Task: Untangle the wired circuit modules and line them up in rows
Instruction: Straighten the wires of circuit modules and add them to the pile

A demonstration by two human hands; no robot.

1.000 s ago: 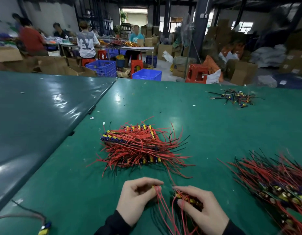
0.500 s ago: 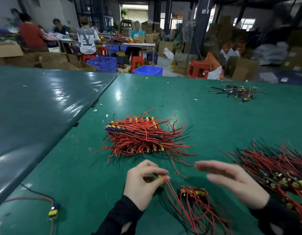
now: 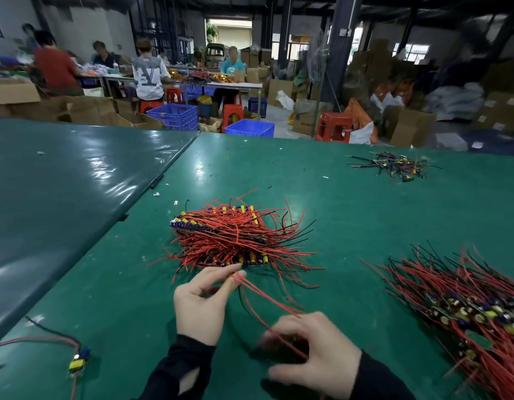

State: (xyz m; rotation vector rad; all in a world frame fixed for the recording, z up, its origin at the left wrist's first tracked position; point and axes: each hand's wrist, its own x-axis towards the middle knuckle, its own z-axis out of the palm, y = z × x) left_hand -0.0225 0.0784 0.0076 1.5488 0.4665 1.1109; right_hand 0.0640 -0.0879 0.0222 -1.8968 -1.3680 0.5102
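Note:
In the middle of the green table lies a stack of circuit modules lined up in rows, their red wires fanning to the right. My left hand pinches one module at the stack's near edge; its red and black wires trail down to the right. My right hand has its fingers curled over those wires and a small bunch of modules beneath it, mostly hidden. A large tangled heap of modules lies at the right.
A single loose module with a red and a black wire lies at the near left. A small pile of dark-wired modules sits at the far right. A darker table adjoins on the left. People work at tables far behind.
My left hand has carried its module up to the near edge of the stack. My right hand has come back from the right, down onto the trailing wires.

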